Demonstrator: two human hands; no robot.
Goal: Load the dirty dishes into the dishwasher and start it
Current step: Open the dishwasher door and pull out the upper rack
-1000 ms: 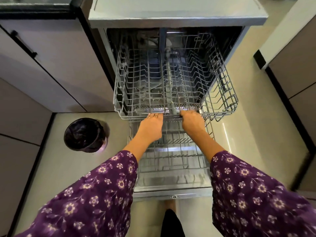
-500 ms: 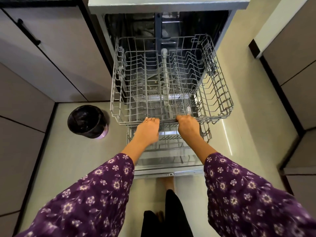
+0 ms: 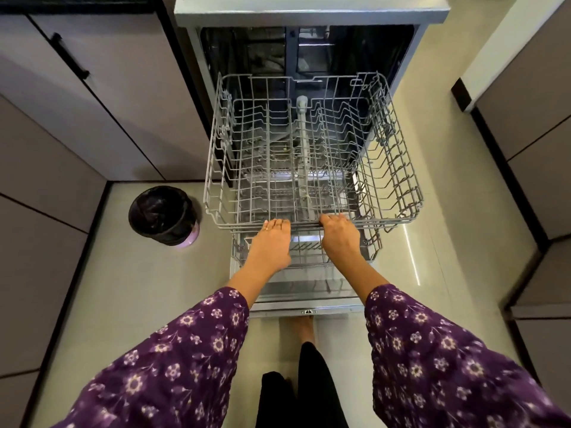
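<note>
Head view, items as I count them from my station. One dishwasher, upper centre of the frame, open, with its door folded down flat toward the bottom of the frame. Two wire racks: one upper rack, standing forward out of the dark tub and filling the middle of the frame, and one lower rack, of which I see only the front edge showing beneath it, over the door. Two hands, both on the front rail of the upper rack: the left hand left of centre, fingers together and bent over the rail, with one ring on a finger; the right hand just right of centre, fingers curled round the same rail. The hands are near each other but apart. Two purple flowered sleeves, lower left and lower right. One bare foot on the floor at the door's near edge. One round waste bin with a black liner, left of the racks. One black cabinet handle, upper left.
</note>
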